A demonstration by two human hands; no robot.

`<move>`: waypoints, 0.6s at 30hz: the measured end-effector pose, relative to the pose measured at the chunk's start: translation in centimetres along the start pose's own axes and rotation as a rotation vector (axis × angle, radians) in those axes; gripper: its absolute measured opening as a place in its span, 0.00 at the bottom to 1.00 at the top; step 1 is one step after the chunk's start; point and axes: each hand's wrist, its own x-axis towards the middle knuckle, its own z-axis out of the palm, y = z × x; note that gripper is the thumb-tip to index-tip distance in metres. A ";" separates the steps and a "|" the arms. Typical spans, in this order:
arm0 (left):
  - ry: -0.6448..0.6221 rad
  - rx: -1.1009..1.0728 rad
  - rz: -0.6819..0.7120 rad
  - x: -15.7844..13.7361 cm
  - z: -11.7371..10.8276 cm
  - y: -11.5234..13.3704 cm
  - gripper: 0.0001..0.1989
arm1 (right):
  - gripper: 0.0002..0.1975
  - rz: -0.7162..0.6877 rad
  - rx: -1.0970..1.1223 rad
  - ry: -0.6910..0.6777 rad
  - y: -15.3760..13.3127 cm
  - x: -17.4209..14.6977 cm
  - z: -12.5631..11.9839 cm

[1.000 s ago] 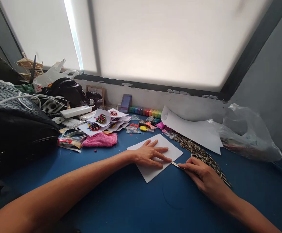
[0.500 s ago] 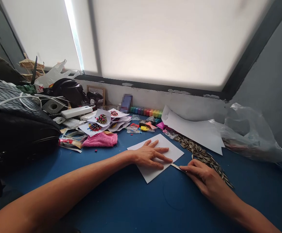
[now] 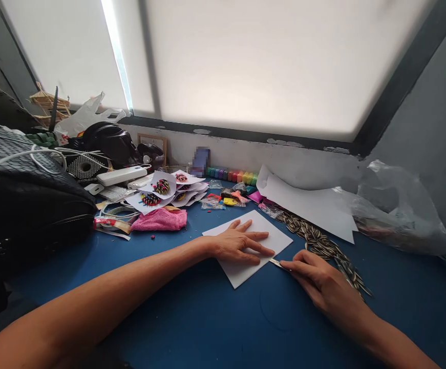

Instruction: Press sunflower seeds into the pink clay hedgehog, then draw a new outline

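Observation:
My left hand [image 3: 241,244] lies flat with fingers spread on a white sheet of paper [image 3: 235,274], which looks folded or layered. The sheet rests at an angle on the blue tabletop [image 3: 192,318]. My right hand [image 3: 318,279] is closed in a pinch around a thin, flat knife [image 3: 277,263], of which only the narrow pale blade shows. Its tip meets the paper's right-hand edge, close to my left fingertips; whether it goes between layers I cannot tell. Just beyond my right hand is a pile of striped sunflower seeds [image 3: 318,241].
Larger white sheets [image 3: 307,202] and a clear plastic bag [image 3: 407,215] lie at the right. Behind are clay packets [image 3: 230,201] and a row of coloured blocks [image 3: 234,176]. Decorated papers [image 3: 153,197], a pink cloth [image 3: 160,219] and a black bag [image 3: 34,220] occupy the left.
My right hand has shifted slightly left with the knife along the paper's edge. My left hand stays pressed on the sheet. The whole view has moved a little.

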 end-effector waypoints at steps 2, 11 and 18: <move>-0.004 0.003 -0.010 0.0 0.0 0.0 0.22 | 0.18 -0.015 -0.012 -0.011 -0.1 -0.1 0.1; -0.002 0.004 -0.021 0.0 0.0 0.2 0.22 | 0.18 -0.024 -0.001 -0.041 -0.6 -0.1 -0.2; 0.008 0.008 0.014 0.1 0.3 -0.3 0.22 | 0.17 -0.041 0.017 -0.026 -0.2 -0.5 0.3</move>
